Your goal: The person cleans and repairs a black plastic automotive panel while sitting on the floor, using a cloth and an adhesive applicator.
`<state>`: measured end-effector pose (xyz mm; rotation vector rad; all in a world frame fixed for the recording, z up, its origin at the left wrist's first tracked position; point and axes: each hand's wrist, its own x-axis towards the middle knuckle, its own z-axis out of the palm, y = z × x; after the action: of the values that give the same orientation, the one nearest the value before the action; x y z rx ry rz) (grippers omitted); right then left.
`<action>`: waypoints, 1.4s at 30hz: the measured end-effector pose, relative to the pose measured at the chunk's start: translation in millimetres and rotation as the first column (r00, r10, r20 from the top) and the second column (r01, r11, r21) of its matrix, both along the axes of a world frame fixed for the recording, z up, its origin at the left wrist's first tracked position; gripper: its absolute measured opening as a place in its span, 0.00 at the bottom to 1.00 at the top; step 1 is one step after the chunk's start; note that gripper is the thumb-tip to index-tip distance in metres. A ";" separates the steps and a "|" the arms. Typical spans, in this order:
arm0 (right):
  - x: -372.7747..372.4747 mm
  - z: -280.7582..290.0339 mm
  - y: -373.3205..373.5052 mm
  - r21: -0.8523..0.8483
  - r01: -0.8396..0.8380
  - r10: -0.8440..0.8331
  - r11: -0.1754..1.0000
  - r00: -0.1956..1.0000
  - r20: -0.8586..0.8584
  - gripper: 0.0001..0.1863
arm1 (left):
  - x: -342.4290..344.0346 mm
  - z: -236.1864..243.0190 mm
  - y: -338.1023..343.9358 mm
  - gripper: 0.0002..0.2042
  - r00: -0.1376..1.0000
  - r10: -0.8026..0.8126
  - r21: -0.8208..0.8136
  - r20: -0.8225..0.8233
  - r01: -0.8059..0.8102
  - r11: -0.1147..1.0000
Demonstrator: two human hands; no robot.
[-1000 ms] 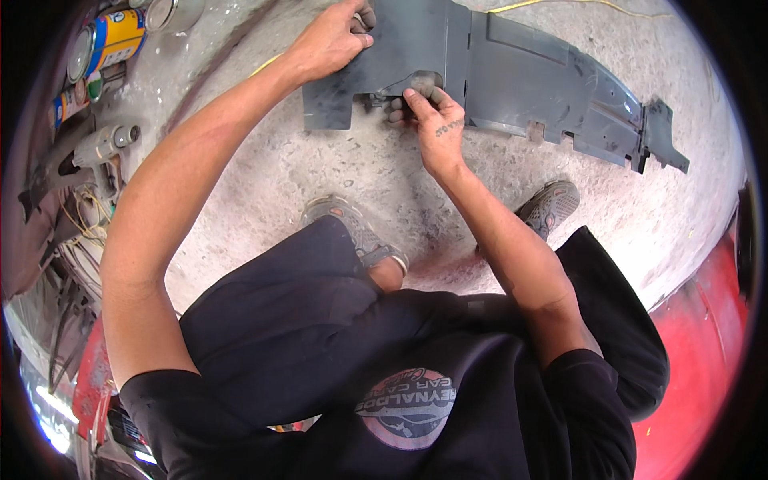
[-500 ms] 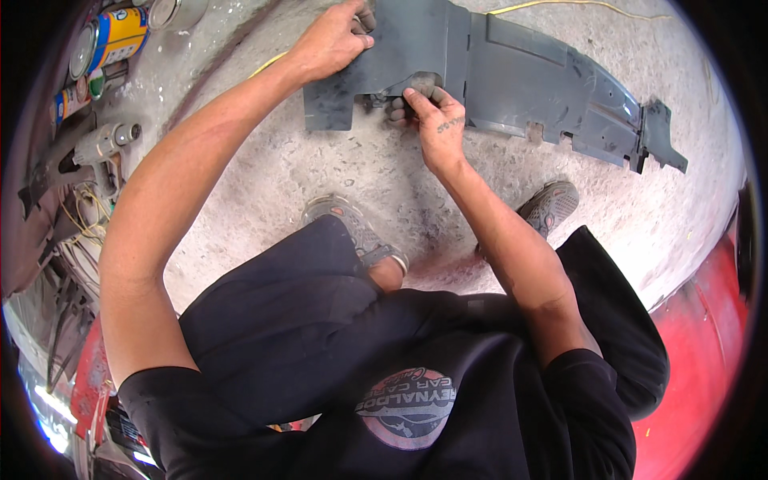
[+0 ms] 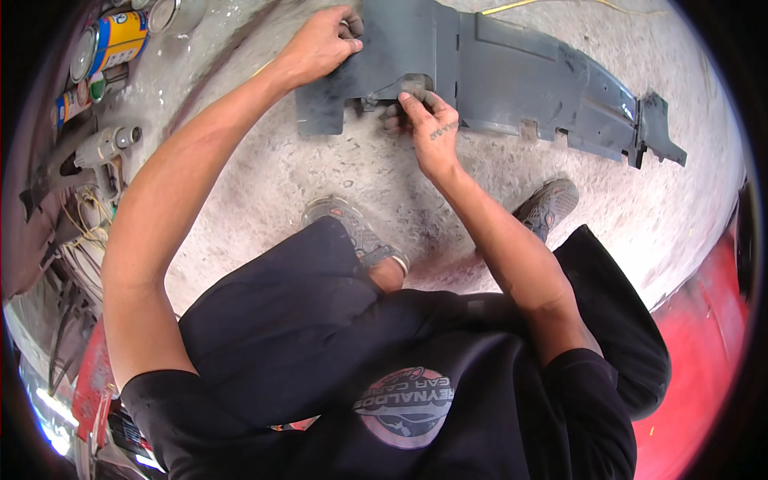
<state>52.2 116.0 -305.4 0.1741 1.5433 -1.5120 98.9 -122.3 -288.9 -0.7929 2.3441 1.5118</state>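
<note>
A long dark grey plastic car panel (image 3: 520, 80) stretches across the floor at the far side, with notches along its near edge and a narrow end piece at the right. My left hand (image 3: 326, 44) is closed around the panel's left edge, fingers curled behind it. At a cutout in the near edge, my right hand (image 3: 432, 120) pinches the plastic between thumb and fingers. Its lower fingers curl beneath the rim. A small clip-like bit shows on the edge just left of those fingers, too small to make out.
Rough concrete floor (image 3: 264, 176) surrounds my sandalled feet. At the left lie a yellow and blue can (image 3: 120, 42), a grey gun-shaped tool (image 3: 104, 150) and tangled cables (image 3: 90, 220). A red painted body part (image 3: 696, 360) stands at the right. A yellow cord (image 3: 512, 6) runs behind the panel.
The panel and both hands have shifted slightly to the left. Both hands keep their hold on the panel.
</note>
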 end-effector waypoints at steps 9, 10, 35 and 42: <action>3.2 -1.8 0.3 0.008 -0.026 0.026 1.000 1.000 -0.017 0.10 | 9.4 -3.2 0.5 0.11 0.998 0.024 -0.011 -0.059 -0.024 1.000; 4.4 -2.3 0.1 0.011 -0.025 0.025 1.000 0.999 -0.028 0.10 | 10.8 -5.2 -0.4 0.11 0.998 0.027 -0.013 -0.055 -0.028 1.000; -4.2 28.2 9.3 0.064 -0.161 0.169 0.985 0.807 -0.566 0.08 | -15.3 10.3 -16.4 0.12 0.981 -0.102 -0.027 -0.167 0.099 0.995; -15.3 34.2 8.3 0.085 -0.245 0.240 0.966 0.716 -0.656 0.06 | -27.4 22.1 -16.3 0.14 0.993 -0.103 -0.063 -0.065 0.099 0.993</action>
<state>36.9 124.2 -271.2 -0.6292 2.0127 -1.4319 71.4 -138.6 -266.8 -0.6351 2.4493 1.4555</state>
